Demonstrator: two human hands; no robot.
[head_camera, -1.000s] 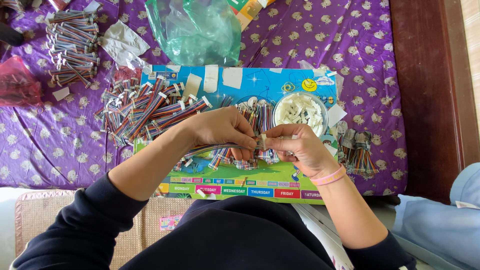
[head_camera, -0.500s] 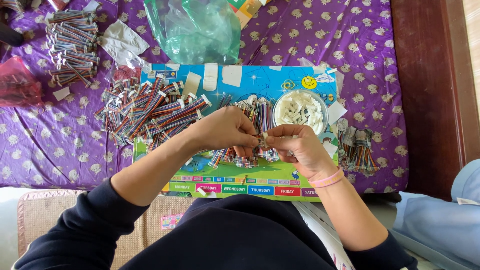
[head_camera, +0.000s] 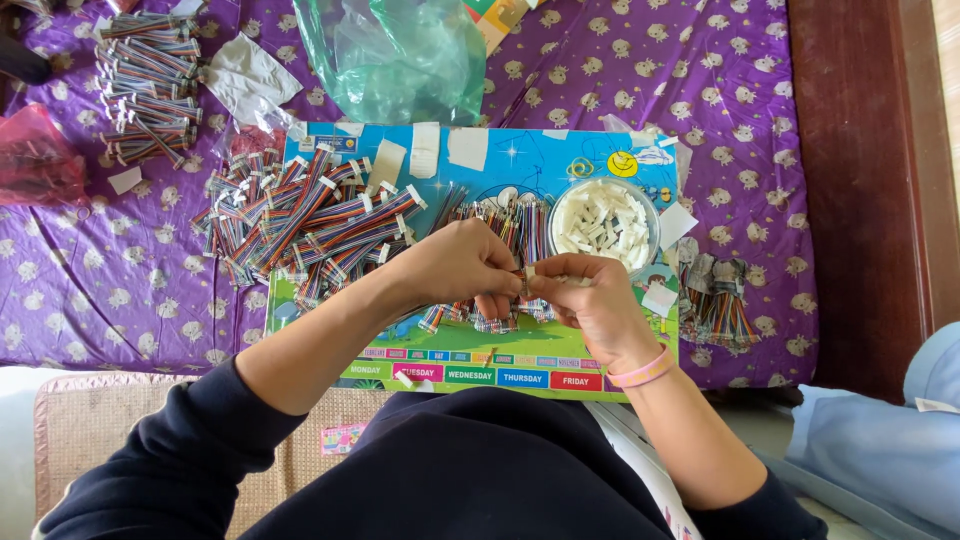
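Seen from above, a person in dark sleeves worked over a colourful board (head_camera: 560, 150) laid on a purple patterned cloth (head_camera: 760, 100). The left hand (head_camera: 462, 264) and the right hand (head_camera: 590, 300) met near the middle of the board, fingertips pressed toward each other, pinching a short ribbon cable (head_camera: 524, 282) with a small white connector at its end — most of the cable was hidden between the fingers, so its length and colours were hard to make out. The right wrist wore pink bands (head_camera: 642, 368). Just behind the hands lay a loose bundle of multicoloured cables (head_camera: 500, 215), partly covered by the knuckles. To the left, a large heap of finished cables (head_camera: 305, 220) spilled over the board's edge onto the cloth. A round clear bowl (head_camera: 652, 205) of small white connectors sat just right of the hands. Another small cluster of cables (head_camera: 715, 300) rested off the board's right edge. A further stack of cables (head_camera: 145, 85) lay at the upper left, well apart, near scraps of white paper (head_camera: 250, 75). A crumpled green plastic bag (head_camera: 400, 55) sat at the top, cut off by the frame, and a pink bag (head_camera: 35, 155) was cut off at the left. The board's lower edge was hidden by the person's body.
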